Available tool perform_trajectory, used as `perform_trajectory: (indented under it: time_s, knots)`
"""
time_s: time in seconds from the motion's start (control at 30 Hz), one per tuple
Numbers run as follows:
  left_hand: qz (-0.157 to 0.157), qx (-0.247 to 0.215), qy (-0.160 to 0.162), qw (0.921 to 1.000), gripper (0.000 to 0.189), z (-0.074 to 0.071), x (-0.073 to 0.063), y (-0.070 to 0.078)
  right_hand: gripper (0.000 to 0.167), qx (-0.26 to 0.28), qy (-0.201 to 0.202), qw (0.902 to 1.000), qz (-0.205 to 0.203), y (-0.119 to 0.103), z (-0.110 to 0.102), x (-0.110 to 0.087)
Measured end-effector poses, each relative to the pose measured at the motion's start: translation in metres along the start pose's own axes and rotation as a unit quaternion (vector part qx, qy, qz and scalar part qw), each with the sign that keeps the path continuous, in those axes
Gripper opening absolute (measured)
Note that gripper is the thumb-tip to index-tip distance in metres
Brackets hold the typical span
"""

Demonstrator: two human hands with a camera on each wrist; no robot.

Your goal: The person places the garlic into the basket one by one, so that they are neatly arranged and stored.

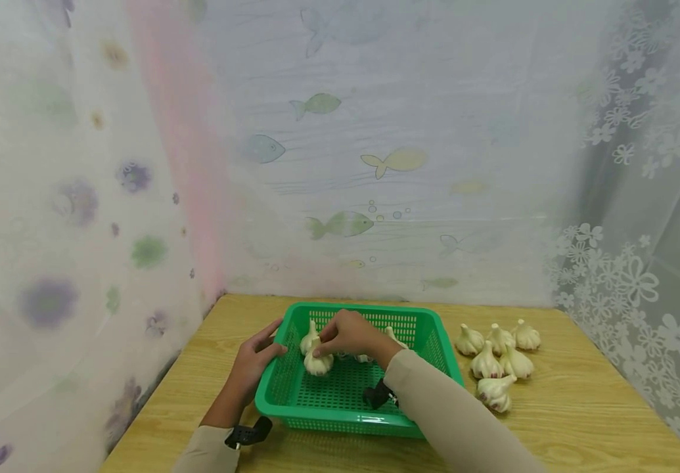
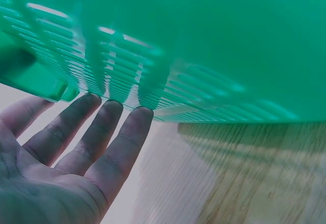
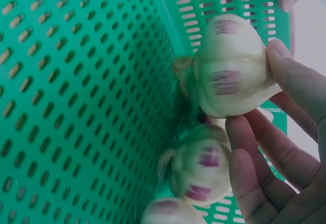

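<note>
A green plastic basket [image 1: 340,417] with slotted walls stands on the table. My right hand [image 1: 351,334] reaches inside it and pinches a garlic bulb [image 1: 318,363] between thumb and fingers. In the right wrist view that bulb [image 3: 232,68] shows purple streaks, and a second bulb [image 3: 201,168] lies just below it. More garlic bulbs sit along the basket's back and left side, partly hidden by my hand. My left hand [image 1: 252,361] holds the basket's left rim, thumb over the edge. Its fingers [image 2: 122,147] extend along the outer wall in the left wrist view.
Several garlic bulbs [image 1: 486,361] are grouped on the wooden table [image 1: 576,401] to the right of the basket. Printed curtains [image 1: 375,263] rise at the table's back and on both sides.
</note>
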State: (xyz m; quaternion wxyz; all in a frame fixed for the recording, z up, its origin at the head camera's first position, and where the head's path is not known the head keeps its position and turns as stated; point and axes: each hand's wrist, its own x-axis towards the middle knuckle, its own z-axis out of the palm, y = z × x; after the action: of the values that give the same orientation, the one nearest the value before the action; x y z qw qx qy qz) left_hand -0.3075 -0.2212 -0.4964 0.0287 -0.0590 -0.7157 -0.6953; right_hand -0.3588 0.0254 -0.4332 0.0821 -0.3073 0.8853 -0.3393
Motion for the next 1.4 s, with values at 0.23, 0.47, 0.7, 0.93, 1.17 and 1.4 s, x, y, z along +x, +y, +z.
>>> perform_trajectory:
  time_s: [0.23,0.47,0.7,0.93,1.17,1.4]
  knots:
    - [0.0,-0.003,-0.005,1.0,0.064,0.0,-0.001,-0.001,0.021,-0.013,-0.01,0.9998,0.01,-0.002,0.007,0.008]
    - [0.001,-0.003,-0.006,1.0,0.063,-0.001,-0.001,0.0,0.011,-0.015,-0.019,0.9996,0.014,-0.01,0.013,0.011]
    - [0.005,0.001,-0.005,1.0,0.064,0.0,-0.001,0.0,0.018,-0.013,-0.068,0.9976,0.0,-0.011,0.012,0.007]
    - [0.005,0.001,-0.002,1.0,0.062,0.0,-0.001,0.0,0.021,-0.057,-0.179,0.981,-0.047,-0.006,0.013,0.005]
    - [0.005,0.005,0.0,1.0,0.062,0.0,0.0,-0.001,0.021,-0.093,-0.143,0.9844,-0.045,-0.011,0.016,0.006]
    - [0.0,0.002,0.001,1.0,0.061,0.0,-0.001,0.0,0.022,-0.099,-0.103,0.9897,-0.004,-0.017,0.016,0.004]
